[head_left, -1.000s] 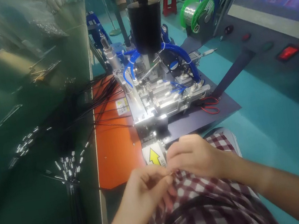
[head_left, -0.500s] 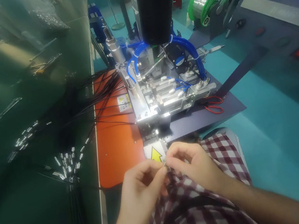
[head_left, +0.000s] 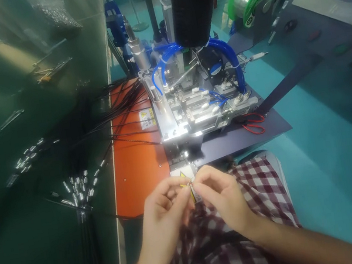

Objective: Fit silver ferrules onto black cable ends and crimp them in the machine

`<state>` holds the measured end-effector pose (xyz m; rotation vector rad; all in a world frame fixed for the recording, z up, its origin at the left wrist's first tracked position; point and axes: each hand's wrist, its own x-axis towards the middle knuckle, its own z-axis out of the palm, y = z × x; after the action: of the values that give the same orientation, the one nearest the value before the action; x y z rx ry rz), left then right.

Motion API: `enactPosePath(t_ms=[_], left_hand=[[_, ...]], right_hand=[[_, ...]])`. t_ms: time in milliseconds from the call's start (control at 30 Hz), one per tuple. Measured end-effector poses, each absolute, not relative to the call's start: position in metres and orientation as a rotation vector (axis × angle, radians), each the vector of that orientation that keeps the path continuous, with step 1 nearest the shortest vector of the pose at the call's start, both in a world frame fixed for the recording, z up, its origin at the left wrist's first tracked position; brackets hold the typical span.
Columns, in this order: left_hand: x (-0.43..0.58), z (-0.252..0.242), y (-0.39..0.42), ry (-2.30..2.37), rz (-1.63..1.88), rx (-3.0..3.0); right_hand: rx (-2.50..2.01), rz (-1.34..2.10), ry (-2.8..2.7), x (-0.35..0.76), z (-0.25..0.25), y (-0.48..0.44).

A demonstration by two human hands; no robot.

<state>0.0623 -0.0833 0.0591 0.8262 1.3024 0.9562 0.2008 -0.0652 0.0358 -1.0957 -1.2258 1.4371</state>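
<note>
My left hand (head_left: 163,211) and my right hand (head_left: 223,195) meet fingertip to fingertip above my lap, just in front of a bench machine (head_left: 180,127). Both are closed in a pinch. Between the fingertips shows a thin wire end (head_left: 189,184), very small and partly covered by the fingers. Right behind them is a white plate with a yellow arrow (head_left: 178,174), now largely hidden by my hands. A dark cable runs from the left toward my left hand, but where it ends is hidden.
Black cables with shiny metal ends (head_left: 79,188) lie bundled on the dark green table at left. An orange plate (head_left: 138,168) adjoins the machine. Red-handled scissors (head_left: 254,124) rest on its base. A green spool of wire (head_left: 245,2) and a black cylinder (head_left: 195,5) stand behind.
Both hands have risen slightly and now cover more of the arrow plate. They remain pinched together. The view has shifted a little.
</note>
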Motion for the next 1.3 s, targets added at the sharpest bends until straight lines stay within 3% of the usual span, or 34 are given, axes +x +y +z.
enactPosePath(t_ms=[100, 700, 1000, 1300], left_hand=[[0.061, 0.058, -0.081, 1.317, 0.936, 0.752], [0.066, 0.064, -0.081, 1.467, 0.891, 1.051], [0.062, 0.060, -0.076, 1.425, 0.871, 0.978], [0.060, 0.054, -0.079, 1.334, 0.858, 0.725]], right_hand=[[-1.081, 1.560, -1.145, 0.199, 0.035, -0.064], [-1.172, 1.212, -1.757, 0.219, 0.050, -0.045], [-0.842, 0.345, -2.170, 0.222, 0.035, -0.046], [-1.148, 1.196, -1.504, 0.203, 0.025, -0.062]])
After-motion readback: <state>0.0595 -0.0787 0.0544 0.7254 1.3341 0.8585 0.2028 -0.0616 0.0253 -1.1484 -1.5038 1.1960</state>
